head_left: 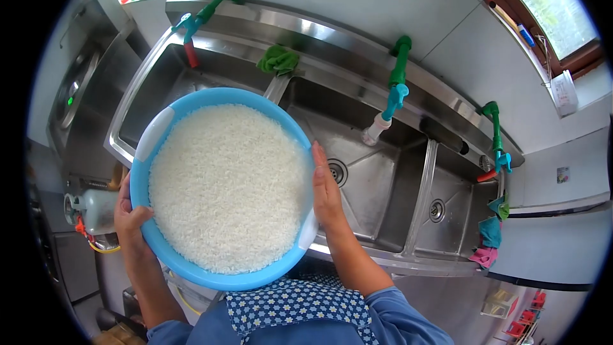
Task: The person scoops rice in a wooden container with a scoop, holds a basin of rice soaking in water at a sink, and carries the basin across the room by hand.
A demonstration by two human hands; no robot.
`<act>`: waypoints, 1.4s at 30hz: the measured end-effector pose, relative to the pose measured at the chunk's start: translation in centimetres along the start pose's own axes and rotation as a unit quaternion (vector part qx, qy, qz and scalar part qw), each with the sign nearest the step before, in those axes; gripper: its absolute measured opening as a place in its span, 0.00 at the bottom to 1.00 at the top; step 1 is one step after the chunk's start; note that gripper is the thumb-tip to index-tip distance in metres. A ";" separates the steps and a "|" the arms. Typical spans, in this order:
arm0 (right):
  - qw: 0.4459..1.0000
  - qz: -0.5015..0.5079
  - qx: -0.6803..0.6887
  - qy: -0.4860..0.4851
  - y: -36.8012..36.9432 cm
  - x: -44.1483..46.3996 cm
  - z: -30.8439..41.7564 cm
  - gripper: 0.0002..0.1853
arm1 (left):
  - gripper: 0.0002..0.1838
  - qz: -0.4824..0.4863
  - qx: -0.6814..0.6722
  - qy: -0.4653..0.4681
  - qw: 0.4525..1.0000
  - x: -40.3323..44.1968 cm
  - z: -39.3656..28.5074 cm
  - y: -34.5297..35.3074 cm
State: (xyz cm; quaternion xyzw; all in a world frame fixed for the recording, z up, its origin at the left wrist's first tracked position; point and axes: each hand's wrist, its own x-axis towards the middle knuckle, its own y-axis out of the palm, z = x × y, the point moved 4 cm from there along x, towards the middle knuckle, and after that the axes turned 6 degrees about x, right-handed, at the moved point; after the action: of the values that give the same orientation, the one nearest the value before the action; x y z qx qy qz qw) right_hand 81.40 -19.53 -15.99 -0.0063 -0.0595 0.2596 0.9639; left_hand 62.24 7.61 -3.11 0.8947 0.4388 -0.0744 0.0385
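A round blue basin (211, 279) with white handle patches is full of white rice (227, 185). It is held up in front of my body, over the near side of the sinks. My left hand (131, 214) grips its left rim, thumb over the edge and the other fingers mostly hidden beneath. On the opposite side my right hand (327, 195) presses against the rim, its fingers closed along the outer wall. The basin covers part of the left and middle sink bowls.
A steel sink (357, 185) with three bowls runs along the wall. Green pipes carry taps, including a middle tap (394, 99). A green cloth (278, 60) lies on the left divider. More cloths (490, 233) hang at the right end. A gas cylinder (101, 211) stands at left.
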 end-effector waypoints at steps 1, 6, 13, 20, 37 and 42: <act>1.000 -0.003 0.013 0.006 0.0 0.0 0.0 0.31 | 0.46 -0.004 0.008 0.001 1.000 0.0 0.0 0.0; 0.998 -0.011 0.052 0.025 0.0 0.0 -0.1 0.30 | 0.47 -0.011 0.010 0.014 1.000 -0.2 0.0 0.3; 0.997 -0.013 0.068 0.026 -0.1 0.1 -0.2 0.30 | 0.47 -0.008 0.023 0.011 1.000 -0.2 0.0 0.3; 0.999 0.001 0.033 0.003 -0.2 0.1 -0.3 0.31 | 0.46 -0.017 0.016 0.010 1.000 -0.3 0.0 0.2; 1.000 -0.016 0.006 -0.019 -0.6 0.2 -0.3 0.27 | 0.46 -0.014 0.028 0.010 0.999 -0.5 -0.5 0.9; 1.000 -0.017 0.007 -0.022 -0.7 0.2 -0.5 0.27 | 0.45 -0.011 0.014 0.011 1.000 -0.8 -1.0 1.4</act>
State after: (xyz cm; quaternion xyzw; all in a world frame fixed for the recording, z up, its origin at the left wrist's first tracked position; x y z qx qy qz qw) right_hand 81.98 -19.99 -16.47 0.0076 -0.0793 0.2440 0.9665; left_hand 62.98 6.26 -2.01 0.8908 0.4482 -0.0713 0.0206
